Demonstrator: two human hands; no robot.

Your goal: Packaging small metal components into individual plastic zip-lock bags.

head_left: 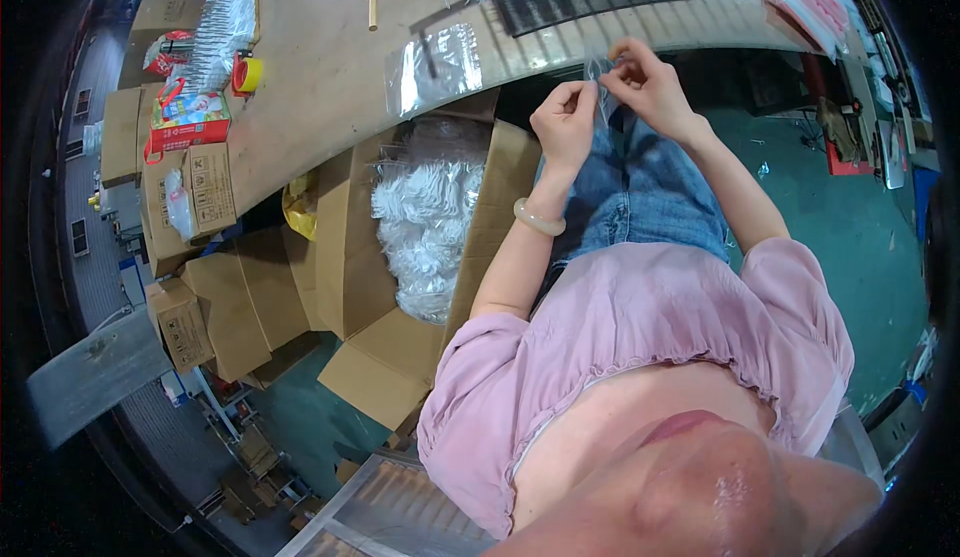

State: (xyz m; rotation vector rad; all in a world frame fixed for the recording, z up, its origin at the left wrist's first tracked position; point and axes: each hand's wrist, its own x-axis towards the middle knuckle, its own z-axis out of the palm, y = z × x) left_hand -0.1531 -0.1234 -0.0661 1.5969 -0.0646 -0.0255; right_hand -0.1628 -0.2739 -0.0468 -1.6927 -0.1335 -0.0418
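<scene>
Head view: your left hand (566, 122) and right hand (650, 85) meet just below the table (330, 67) edge, above your denim lap. Fingertips of both pinch a small clear plastic bag (603, 92) between them. Pale bangle (539, 218) on your left wrist. Open cardboard box (500, 197) of white bagged items sits at your left; another clear bag (435, 65) lies on the table.
</scene>
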